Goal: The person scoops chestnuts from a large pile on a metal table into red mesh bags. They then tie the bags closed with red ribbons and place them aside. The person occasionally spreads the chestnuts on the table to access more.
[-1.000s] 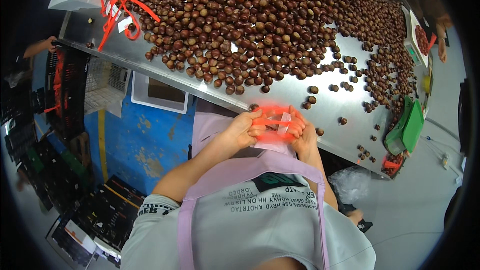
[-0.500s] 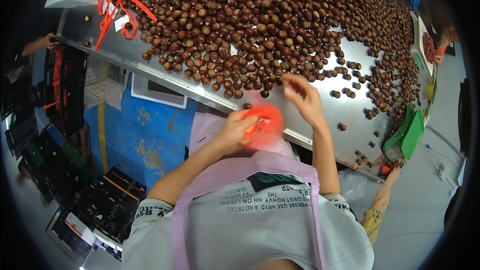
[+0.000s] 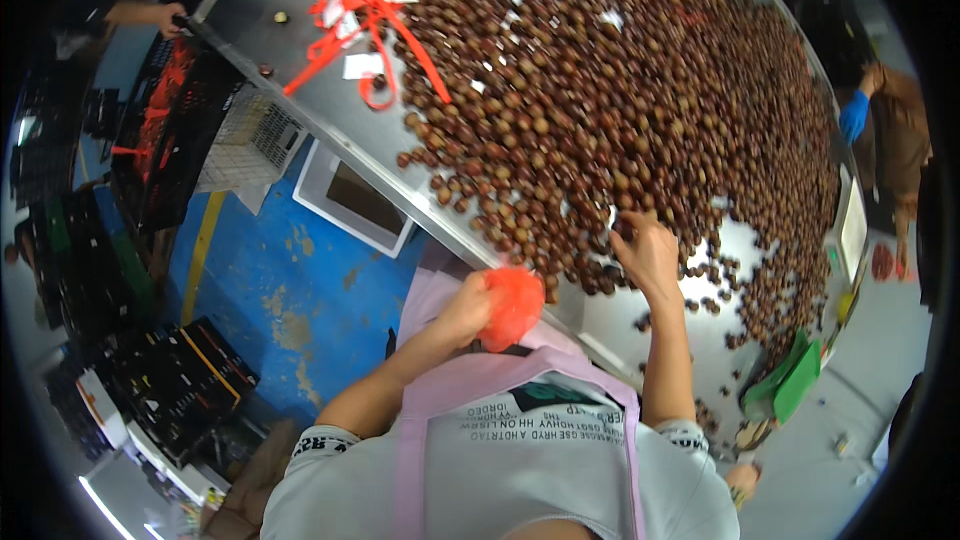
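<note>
The left hand (image 3: 462,308) grips a red mesh bag (image 3: 512,306); the right hand (image 3: 648,256), fingers open, reaches into chestnuts (image 3: 620,110) on the steel worktop (image 3: 620,315).

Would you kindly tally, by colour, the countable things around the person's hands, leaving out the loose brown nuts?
Red-orange net bag, held in the left hand: 1
Red ribbon bundle with white tags, on the steel table: 1
Green scoop at the table's edge: 1
Blue gloves on other people: 2
Total: 5
The right hand rests on the brown nuts, too many to count.
</note>
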`<state>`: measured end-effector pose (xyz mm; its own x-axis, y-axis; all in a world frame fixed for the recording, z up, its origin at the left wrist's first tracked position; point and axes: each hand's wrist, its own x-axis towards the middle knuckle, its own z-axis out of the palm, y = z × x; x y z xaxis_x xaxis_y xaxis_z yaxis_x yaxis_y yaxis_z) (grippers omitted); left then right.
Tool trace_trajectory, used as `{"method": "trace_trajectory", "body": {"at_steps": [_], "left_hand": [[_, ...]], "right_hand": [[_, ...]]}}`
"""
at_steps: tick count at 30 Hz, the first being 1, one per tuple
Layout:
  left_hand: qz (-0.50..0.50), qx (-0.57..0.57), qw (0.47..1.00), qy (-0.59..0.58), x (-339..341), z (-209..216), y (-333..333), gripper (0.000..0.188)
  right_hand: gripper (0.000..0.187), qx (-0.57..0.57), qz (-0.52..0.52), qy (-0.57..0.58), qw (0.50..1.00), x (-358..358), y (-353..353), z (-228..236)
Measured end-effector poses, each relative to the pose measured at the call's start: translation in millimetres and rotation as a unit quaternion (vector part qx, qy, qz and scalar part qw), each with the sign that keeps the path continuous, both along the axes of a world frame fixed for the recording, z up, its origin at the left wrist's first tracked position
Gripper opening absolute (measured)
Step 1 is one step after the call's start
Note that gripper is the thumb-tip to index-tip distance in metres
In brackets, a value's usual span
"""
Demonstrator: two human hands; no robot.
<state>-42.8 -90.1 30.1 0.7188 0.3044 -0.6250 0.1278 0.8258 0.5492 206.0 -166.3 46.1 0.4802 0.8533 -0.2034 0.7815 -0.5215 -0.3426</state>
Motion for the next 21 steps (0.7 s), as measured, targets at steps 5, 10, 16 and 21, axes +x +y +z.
{"method": "trace_trajectory", "body": {"at_steps": [5,10,16,21], "left_hand": [[0.033,0.001,0.999,-0.001,-12,2,30,0.023],[0.047,0.026,0.998,-0.024,-27,10,61,0.021],[0.161,0.065,0.983,-0.059,-33,-12,81,0.020],[0.227,0.064,0.971,-0.029,-11,14,111,0.021]], "right_hand": [[0.035,-0.005,0.064,0.269,0.961,-22,129,59],[0.056,0.204,0.156,0.333,0.907,-46,330,133],[0.043,0.328,0.211,0.394,0.832,-95,340,137],[0.041,0.182,0.051,0.483,0.855,-102,197,57]]}}
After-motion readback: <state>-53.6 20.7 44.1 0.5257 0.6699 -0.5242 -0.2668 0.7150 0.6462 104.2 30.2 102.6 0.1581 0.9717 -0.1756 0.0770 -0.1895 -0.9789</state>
